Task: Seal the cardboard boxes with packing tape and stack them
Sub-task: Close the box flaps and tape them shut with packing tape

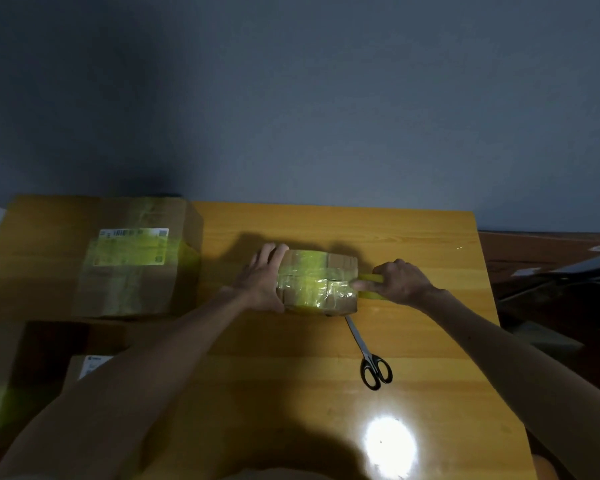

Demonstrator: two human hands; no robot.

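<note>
The tape roll (370, 278) is being grasped by the right grip (403, 282), fingers curled round it, at the right end of the small box (317, 282) mid-table (430, 244), presumably for drawing tape across. The box is being braced by the left grip (261, 282), released, fingers flat, likely against sliding. The roll is being mostly hidden; the tape's free end cannot be made out.
</note>
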